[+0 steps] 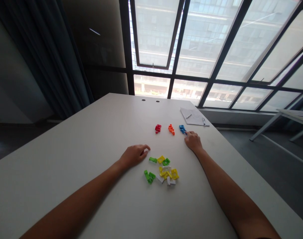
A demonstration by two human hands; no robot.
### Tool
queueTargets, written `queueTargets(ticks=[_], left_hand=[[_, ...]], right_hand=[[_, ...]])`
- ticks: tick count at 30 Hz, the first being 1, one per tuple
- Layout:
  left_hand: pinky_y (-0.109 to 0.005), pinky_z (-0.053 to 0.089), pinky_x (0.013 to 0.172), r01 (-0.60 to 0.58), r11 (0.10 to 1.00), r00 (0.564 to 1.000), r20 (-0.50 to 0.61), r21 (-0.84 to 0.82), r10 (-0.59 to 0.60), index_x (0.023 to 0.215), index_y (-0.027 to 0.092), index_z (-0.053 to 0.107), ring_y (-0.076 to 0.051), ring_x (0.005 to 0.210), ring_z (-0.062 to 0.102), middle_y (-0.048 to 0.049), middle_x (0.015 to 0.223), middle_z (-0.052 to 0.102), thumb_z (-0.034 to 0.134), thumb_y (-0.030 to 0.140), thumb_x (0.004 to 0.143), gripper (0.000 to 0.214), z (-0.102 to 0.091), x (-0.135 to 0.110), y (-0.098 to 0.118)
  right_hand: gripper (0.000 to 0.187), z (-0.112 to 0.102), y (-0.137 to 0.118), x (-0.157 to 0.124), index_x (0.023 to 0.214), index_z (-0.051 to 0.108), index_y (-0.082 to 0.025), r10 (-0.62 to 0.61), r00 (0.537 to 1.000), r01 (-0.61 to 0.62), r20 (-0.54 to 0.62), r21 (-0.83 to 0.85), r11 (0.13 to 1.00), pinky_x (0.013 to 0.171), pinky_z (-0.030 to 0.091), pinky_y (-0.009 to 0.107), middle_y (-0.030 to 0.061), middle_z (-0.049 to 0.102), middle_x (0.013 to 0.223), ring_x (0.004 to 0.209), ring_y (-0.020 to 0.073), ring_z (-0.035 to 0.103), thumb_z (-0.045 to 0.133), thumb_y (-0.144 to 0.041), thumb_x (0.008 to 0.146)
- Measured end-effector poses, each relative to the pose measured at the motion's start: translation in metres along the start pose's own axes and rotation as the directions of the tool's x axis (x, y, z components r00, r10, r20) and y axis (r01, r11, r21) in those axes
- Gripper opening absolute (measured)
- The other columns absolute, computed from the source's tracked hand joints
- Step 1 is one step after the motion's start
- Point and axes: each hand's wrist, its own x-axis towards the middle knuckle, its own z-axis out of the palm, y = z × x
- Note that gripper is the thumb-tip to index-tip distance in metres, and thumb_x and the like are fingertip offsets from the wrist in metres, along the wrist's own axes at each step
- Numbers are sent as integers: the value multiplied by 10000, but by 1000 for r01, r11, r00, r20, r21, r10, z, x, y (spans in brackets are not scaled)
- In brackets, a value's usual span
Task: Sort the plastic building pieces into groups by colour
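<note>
Two bare forearms [91, 189] lie over the white table [101, 132], one on each side of a loose pile [167, 174] of green, yellow and white plastic pieces. Everything else can be placed from that pile. Left of it, and a little beyond its far edge, is the left hand [133, 155], its fingers loosely curled, with a gap to the thumb and nothing seen in its hold. Farther beyond the pile and to its right, the right hand [193, 141] lies palm down, fingertips at the blue pieces [182, 129]; whether they pinch these or merely touch them I cannot tell.

Those blue pieces sit in a small cluster beyond the pile's right side, just past the right fingertips and to their left. The cluster's long axis slants from far left to near right, its near end at the fingers, so the right hand is clearly the nearer one. Straight beyond the pile are the orange pieces [171, 129], with the red pieces [158, 128] to their left. Paper [196, 116] lies farthest out, beyond the pile's right side.
</note>
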Motion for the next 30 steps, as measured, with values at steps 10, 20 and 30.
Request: queueTargets(ticks=[10, 20, 30], left_hand=[[-268, 428, 688, -13, 1000, 1000, -7, -2, 13, 1126, 337, 682, -172, 774, 641, 22, 898, 718, 474, 338, 962, 265, 1, 0, -1], [-259, 425, 682, -13, 1000, 1000, -10, 9, 13, 1132, 318, 687, -168, 773, 649, 13, 923, 730, 493, 325, 964, 258, 1, 0, -1], [-266, 448, 715, -31, 999, 999, -21, -6, 31, 1134, 314, 691, -170, 820, 662, 10, 969, 738, 478, 327, 968, 270, 0, 0, 0]], right_hand=[[295, -39, -17, 2, 1174, 704, -145, -96, 995, 91, 27, 147, 985, 926, 469, 331, 134, 726, 1116, 1007, 244, 666, 527, -202, 945], [272, -114, -87, -32, 1162, 723, -242, -661, 617, 444, 426, 506, 740, 702, 519, 266, 40, 761, 974, 826, 184, 706, 661, -272, 899], [273, -115, -127, -61, 1120, 750, -233, -752, 549, 629, 365, 412, 659, 816, 498, 310, 73, 746, 1093, 937, 210, 687, 659, -128, 887]])
